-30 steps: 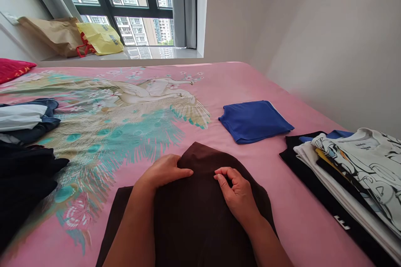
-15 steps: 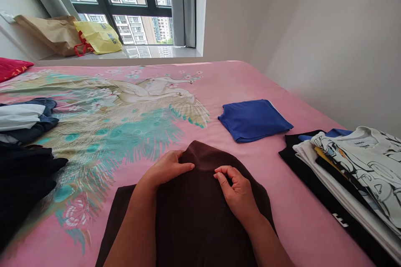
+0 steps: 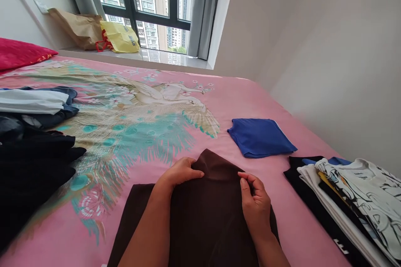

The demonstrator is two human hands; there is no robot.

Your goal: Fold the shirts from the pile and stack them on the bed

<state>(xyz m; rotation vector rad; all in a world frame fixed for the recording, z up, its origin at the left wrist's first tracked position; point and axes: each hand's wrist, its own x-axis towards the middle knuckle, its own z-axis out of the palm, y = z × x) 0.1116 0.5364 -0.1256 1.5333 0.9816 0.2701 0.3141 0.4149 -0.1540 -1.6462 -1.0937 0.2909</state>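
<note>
A dark brown garment (image 3: 206, 217) lies spread on the pink bed sheet, its far edge lifted into a small peak. My left hand (image 3: 183, 173) grips that far edge at its left side, thumb on top and fingers hidden beneath the cloth. Pinched at the right side of the same edge is my right hand (image 3: 255, 196), with thumb and fingertips close together. Between the two hands the fabric is slightly curved. Just beyond, to the right, sits a folded blue garment (image 3: 261, 137).
At right stands a stack of folded shirts (image 3: 360, 200), a white patterned one on top. Dark clothes (image 3: 37, 162) and a white folded piece (image 3: 34, 101) lie at left. A red cushion (image 3: 25, 54) is at far left; paper bags (image 3: 120, 37) rest on the windowsill.
My right hand has moved right along the garment's far edge, away from my left hand, which keeps its hold. The view has tilted and shifted.
</note>
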